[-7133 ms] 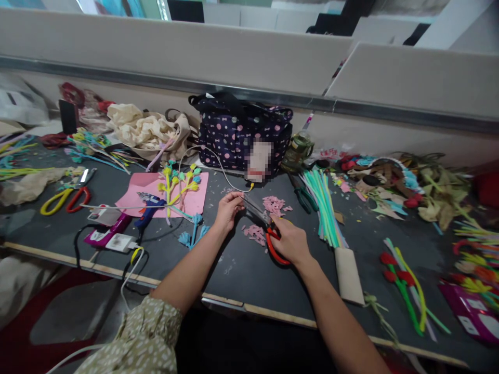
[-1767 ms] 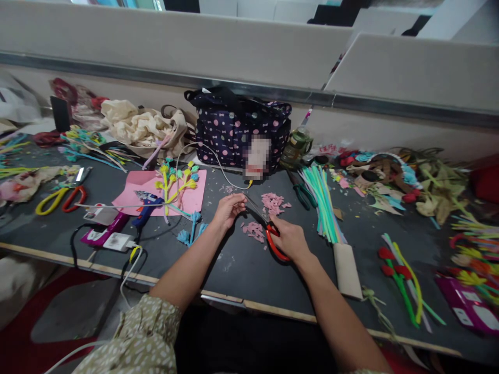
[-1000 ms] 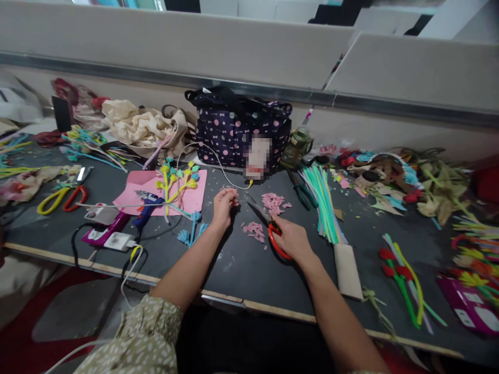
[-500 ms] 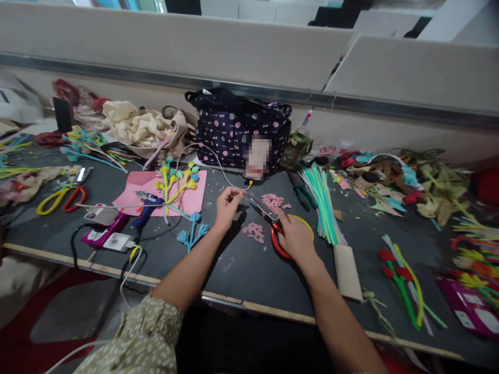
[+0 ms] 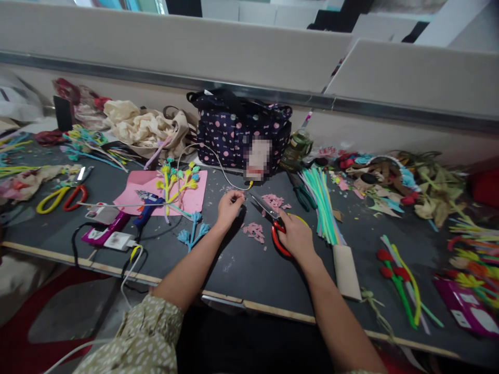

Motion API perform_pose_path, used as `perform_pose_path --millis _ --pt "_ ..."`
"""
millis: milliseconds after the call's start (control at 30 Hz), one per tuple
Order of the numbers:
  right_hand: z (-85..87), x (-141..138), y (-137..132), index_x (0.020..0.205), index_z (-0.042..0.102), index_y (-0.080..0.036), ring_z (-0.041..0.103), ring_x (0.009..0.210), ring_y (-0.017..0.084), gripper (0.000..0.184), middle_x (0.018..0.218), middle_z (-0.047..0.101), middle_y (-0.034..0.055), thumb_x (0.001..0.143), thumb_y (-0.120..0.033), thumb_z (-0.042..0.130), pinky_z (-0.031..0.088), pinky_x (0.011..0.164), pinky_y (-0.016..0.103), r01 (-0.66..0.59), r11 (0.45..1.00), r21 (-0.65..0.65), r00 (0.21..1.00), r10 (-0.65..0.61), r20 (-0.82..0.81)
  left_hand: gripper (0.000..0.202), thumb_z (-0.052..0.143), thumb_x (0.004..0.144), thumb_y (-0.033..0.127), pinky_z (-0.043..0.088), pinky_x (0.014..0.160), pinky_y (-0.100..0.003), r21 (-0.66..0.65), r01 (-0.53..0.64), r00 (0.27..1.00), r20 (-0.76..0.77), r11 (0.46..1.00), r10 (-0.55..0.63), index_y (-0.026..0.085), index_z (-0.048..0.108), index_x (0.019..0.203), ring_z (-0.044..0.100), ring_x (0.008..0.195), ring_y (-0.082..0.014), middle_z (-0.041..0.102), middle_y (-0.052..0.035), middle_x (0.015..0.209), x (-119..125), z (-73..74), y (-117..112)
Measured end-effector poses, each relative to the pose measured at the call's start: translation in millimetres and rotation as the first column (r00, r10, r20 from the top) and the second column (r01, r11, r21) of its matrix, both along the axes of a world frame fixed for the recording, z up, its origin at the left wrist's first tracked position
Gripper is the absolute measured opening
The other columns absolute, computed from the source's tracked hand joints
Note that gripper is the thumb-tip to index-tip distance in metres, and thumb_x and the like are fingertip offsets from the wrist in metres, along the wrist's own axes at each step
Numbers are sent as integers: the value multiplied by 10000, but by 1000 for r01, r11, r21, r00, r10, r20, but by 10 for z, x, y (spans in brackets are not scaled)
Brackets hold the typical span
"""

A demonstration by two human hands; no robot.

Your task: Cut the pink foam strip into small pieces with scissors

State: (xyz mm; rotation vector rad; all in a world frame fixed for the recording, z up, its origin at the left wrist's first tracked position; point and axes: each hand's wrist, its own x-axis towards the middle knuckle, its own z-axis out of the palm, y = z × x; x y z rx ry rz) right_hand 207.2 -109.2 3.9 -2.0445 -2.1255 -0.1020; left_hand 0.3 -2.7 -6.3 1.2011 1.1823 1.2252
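My right hand (image 5: 297, 238) grips a pair of scissors (image 5: 266, 205) with red and yellow handles, the blades pointing toward my left hand (image 5: 231, 209). A small gap separates the blade tips from the left fingertips. Those left fingers are pinched together; whatever they hold is too small or hidden to make out. Two heaps of small pink cut pieces lie on the dark table: one pink heap (image 5: 254, 232) between my hands, another pink heap (image 5: 274, 200) just behind the blades.
Behind my hands stands a patterned dark bag (image 5: 222, 135) with a cabled, blurred-out device against it. Leftward are a pink sheet (image 5: 134, 182), a blue glue gun (image 5: 145, 212) and other scissors (image 5: 62, 200). Pipe cleaners (image 5: 322, 202), pliers (image 5: 302, 193) and red flowers (image 5: 393, 264) lie rightward.
The scissors have drawn back slightly from my left fingertips, to the right and down. The left hand stays nearly in place, still pinched.
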Motion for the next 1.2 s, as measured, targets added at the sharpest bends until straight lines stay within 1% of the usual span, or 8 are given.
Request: perform_pose_path --millis 133,333,567,700,867,1000,1100,1200 --pt "-37 12 24 1337 529 -217 616 854 209 494 992 680 60 853 -317 524 408 676 278 69 998 3 990 -68 -125 57 615 690 225 406 698 -234 98 6 999 -53 995 -1 180 649 697 543 701 -133 650 -9 739 4 -52 22" --pt "-17 8 50 1256 600 -275 629 734 174 459 822 706 -7 801 -316 550 384 617 249 123 992 -20 940 -123 -318 68 617 665 230 415 636 -241 71 203 956 -229 977 -182 188 650 623 533 653 -148 607 7 625 10 -24 -38" --pt "-29 40 65 1258 604 -257 629 720 174 470 794 707 -7 797 -335 559 376 609 246 166 986 -8 921 -158 -355 188 578 730 192 435 814 -287 232 578 770 -473 783 -428 231 713 605 578 732 -155 677 -13 698 25 63 -120" --pt "-41 41 66 1241 612 -271 633 728 176 449 807 710 -5 801 -343 556 380 608 246 152 988 6 930 -141 -340 165 585 734 194 454 786 -294 228 530 808 -428 817 -405 220 742 690 603 767 -168 698 -37 755 42 73 -109" --pt "-44 38 68 1232 613 -279 634 727 174 435 822 714 -6 804 -334 551 383 602 248 159 987 8 937 -148 -316 172 612 694 181 459 591 -233 72 462 855 -301 884 -423 198 740 808 615 642 -140 708 -35 743 63 37 -143" --pt "-55 39 71 1239 606 -278 639 748 182 438 843 713 -4 808 -338 554 383 608 254 159 987 7 942 -150 -300 179 577 711 182 402 447 -200 -94 581 798 -127 808 -589 166 711 828 576 474 -109 699 -48 702 86 -13 -197" --pt "-57 42 71 1249 598 -281 639 750 185 448 840 711 -6 807 -338 558 383 612 257 156 988 -3 943 -150 -297 194 571 729 205 393 445 -203 -164 641 748 -84 750 -658 155 702 864 587 477 -116 698 -57 719 96 -11 -199" --pt "-56 45 71 1269 584 -277 641 769 187 460 857 715 -3 815 -342 552 391 626 257 155 988 -2 939 -148 -311 181 589 763 242 462 585 -256 -19 542 816 -227 840 -531 169 718 868 620 619 -142 702 -62 783 99 12 -161"
